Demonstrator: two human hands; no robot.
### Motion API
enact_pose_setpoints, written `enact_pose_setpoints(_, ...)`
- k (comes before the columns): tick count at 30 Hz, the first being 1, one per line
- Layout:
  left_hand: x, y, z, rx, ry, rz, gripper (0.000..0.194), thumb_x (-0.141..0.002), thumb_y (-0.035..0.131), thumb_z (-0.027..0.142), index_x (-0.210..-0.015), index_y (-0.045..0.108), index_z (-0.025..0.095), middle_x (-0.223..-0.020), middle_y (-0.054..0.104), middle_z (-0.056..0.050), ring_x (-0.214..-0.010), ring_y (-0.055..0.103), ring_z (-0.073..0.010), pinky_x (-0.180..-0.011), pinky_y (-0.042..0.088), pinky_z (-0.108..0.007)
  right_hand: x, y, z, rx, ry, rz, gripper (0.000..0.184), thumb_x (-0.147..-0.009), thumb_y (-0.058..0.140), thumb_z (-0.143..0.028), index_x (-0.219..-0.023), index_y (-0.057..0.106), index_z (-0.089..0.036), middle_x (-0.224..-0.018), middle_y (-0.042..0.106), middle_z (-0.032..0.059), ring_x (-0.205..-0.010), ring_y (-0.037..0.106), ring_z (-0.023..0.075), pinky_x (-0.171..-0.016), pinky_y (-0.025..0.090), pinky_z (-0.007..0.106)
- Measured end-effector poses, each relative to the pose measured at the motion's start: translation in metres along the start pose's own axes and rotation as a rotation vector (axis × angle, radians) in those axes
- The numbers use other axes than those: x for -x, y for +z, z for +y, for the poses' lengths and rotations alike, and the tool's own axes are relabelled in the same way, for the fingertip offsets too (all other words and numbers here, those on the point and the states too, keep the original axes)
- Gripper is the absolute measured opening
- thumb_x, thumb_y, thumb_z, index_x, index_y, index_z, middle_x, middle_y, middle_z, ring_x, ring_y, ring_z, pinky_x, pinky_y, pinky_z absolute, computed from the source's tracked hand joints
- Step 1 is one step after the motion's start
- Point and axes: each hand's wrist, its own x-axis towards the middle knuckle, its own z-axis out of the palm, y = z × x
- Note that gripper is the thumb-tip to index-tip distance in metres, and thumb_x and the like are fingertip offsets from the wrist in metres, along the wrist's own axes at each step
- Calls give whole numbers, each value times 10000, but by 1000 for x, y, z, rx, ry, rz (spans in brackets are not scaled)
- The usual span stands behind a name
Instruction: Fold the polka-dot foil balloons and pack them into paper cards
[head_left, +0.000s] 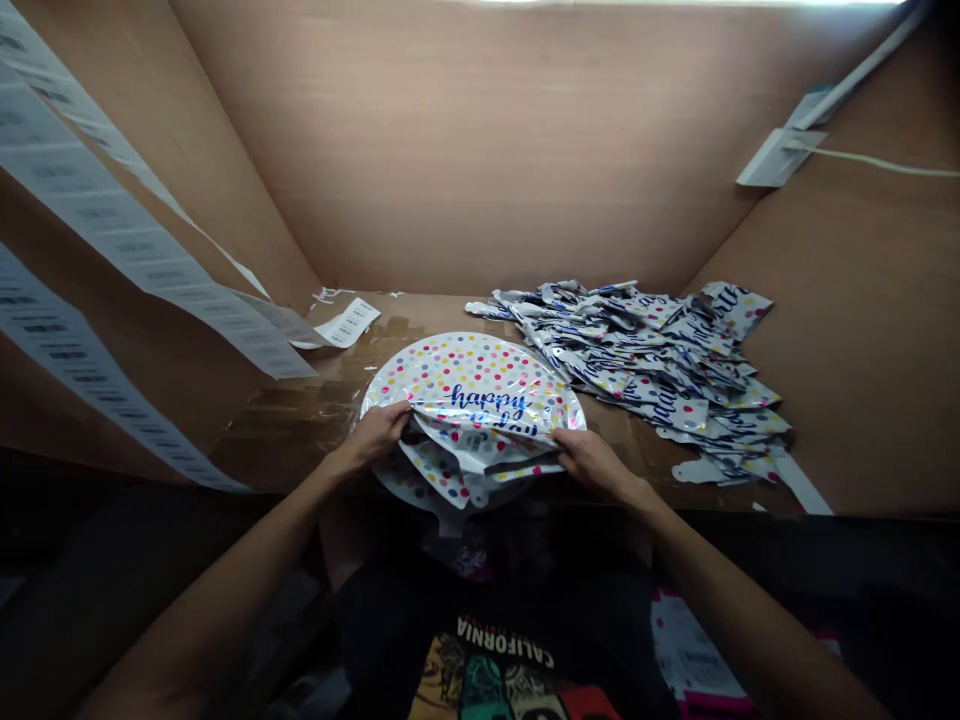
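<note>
A flat white foil balloon (487, 365) with coloured dots and blue "happy" lettering lies at the front edge of the cardboard surface. My left hand (379, 432) pinches its near part on the left, and my right hand (592, 460) grips it on the right. Between my hands the foil is lifted and creased, partly folded over. A pale tail hangs below it over the edge. Whether more balloons lie beneath it I cannot tell. To the right, a heap of folded balloons (637, 350) with the same print lies close to my right hand.
Cardboard walls (480, 150) enclose the back and sides. Strips of barcode labels (142, 240) hang at left, one end curling onto the surface. On the right wall a white fixture (780, 158) carries a cable. Below the edge at right are pink-and-white packages (694, 650).
</note>
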Motion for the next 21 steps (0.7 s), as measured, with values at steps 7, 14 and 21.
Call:
enact_pose_setpoints(7, -40, 5, 5, -95, -154, 41, 396, -1017, 394, 425, -863, 690, 212, -885, 740, -109, -849, 651, -254, -758, 427, -312, -44, -25, 19, 60, 98, -57, 103, -730, 582, -138, -786, 654, -186, -813, 690, 76, -751, 565, 195, -652, 326, 268)
enact_pose_setpoints(14, -25, 2, -7, -33, -150, 64, 418, -1007, 369, 424, -776, 649, 218, -823, 723, -86, -787, 631, -233, -747, 429, -306, -34, -20, 38, -149, 95, 7, 240, -889, 487, -315, -740, 623, -185, -739, 646, 49, -682, 537, 190, -656, 368, 288)
enact_pose_setpoints(21, 4, -9, 2, 219, 26, -62, 632, -741, 768, 531, -1258, 616, 201, -1173, 720, -106, -1050, 664, -296, -919, 497, -342, -31, -30, 32, -445, -19, -45, 145, -800, 564, -266, -839, 668, -173, -796, 640, 8, -735, 526, 171, -668, 413, 262)
